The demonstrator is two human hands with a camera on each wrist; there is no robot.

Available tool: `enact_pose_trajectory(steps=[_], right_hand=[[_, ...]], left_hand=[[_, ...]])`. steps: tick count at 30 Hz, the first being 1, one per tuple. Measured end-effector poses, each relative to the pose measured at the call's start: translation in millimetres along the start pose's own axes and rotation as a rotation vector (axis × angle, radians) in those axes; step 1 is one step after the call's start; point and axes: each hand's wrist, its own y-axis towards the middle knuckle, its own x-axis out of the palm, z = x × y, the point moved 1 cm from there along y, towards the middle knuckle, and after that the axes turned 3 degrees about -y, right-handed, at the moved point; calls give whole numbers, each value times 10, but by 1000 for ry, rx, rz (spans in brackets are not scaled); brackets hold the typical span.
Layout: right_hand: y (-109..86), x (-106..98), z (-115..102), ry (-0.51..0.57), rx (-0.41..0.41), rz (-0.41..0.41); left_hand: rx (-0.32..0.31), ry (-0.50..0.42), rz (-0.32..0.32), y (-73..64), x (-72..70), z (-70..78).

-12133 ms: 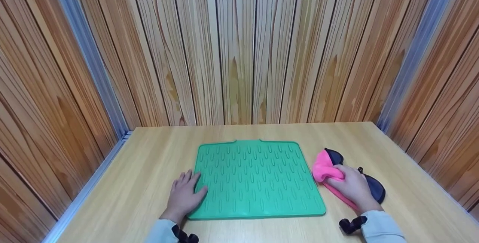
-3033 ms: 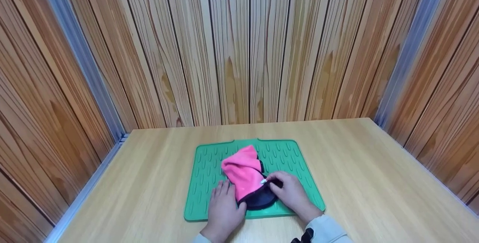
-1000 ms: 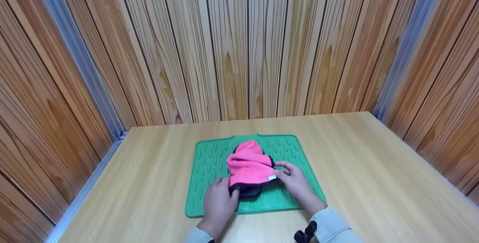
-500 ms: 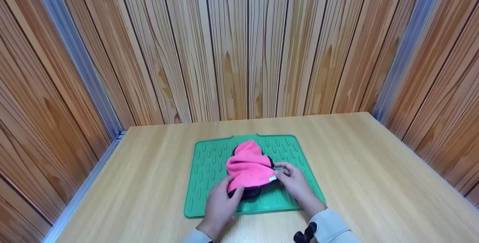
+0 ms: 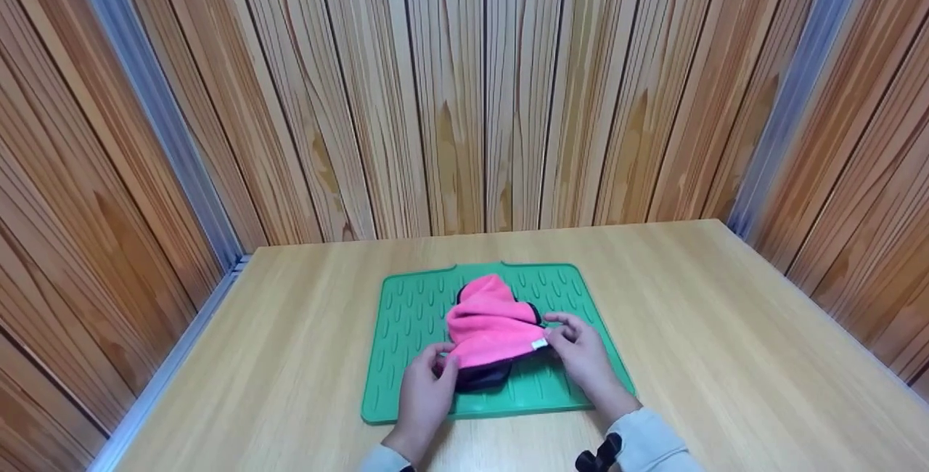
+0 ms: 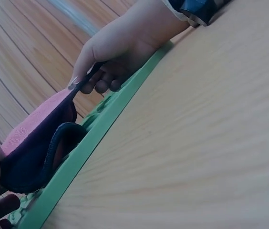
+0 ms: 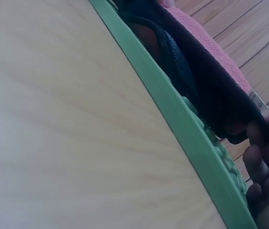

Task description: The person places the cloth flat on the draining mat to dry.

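Observation:
A crumpled two-sided cloth (image 5: 493,323), pink on one face and dark navy on the other, lies over a green ridged mat (image 5: 392,377). My left hand (image 5: 424,388) pinches the cloth's near left corner between thumb and fingers. By the small white tag (image 5: 538,344), my right hand (image 5: 584,356) pinches the near right corner. The near edge is stretched between both hands and raised above the mat, as the left wrist view shows. Beneath it a navy fold (image 6: 60,143) of the cloth rests on the mat. The far part stays bunched in folds.
The mat lies on a light wooden table (image 5: 305,312). Wood-patterned panels (image 5: 464,94) stand behind and at both sides, with metal posts (image 5: 156,109) in the corners. Each sleeve bears a black wrist strap, such as the right one (image 5: 599,454).
The cloth, earlier gripped right of the mat, is now on it. Its near edge has been turned up and pulled taut; in the last half second the left hand has regripped the corner.

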Motion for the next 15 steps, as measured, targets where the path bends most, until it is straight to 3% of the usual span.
enact_pose_trajectory(steps=[8, 15], right_hand=[[37, -248, 32, 27, 67, 114], [34, -295, 81, 34, 81, 97]], left_hand=[[-18, -17, -2, 21, -11, 0], [52, 138, -59, -7, 38, 8]])
